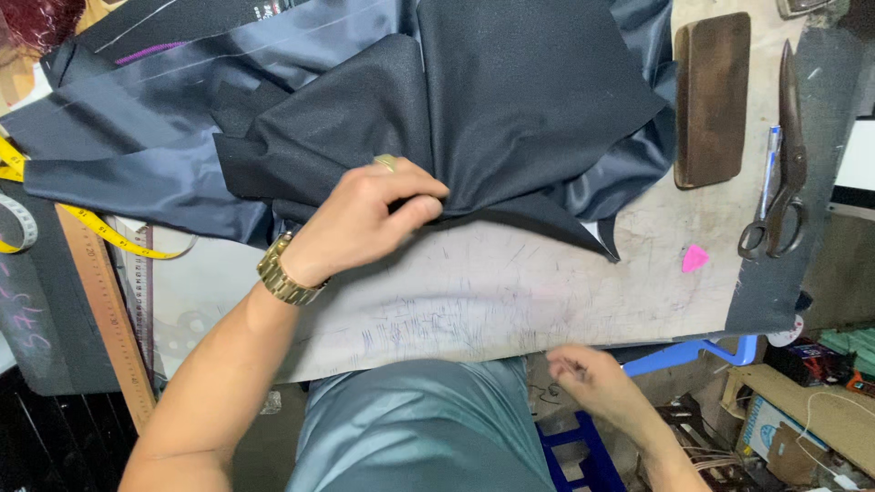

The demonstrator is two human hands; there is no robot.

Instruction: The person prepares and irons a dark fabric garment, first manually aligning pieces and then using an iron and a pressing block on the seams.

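Observation:
My left hand (pixel 369 214), with a gold watch on the wrist and a ring, pinches a fold of dark grey wool fabric (pixel 510 100) lying on a worn, pale worktable (pixel 492 282). Shiny blue-grey lining (pixel 137 155) spreads out beneath and to the left of the wool. My right hand (pixel 588 378) hangs below the table's front edge with its fingers curled together; it looks empty, though something very small could be hidden there.
Large tailor's scissors (pixel 784 173) and a pen (pixel 772 169) lie at the right. A brown wooden block (pixel 711 96) sits beside them, and a pink tailor's chalk (pixel 694 259) nearer me. A yellow tape measure (pixel 87 223) and wooden rulers (pixel 105 310) lie at the left. Boxes clutter the floor.

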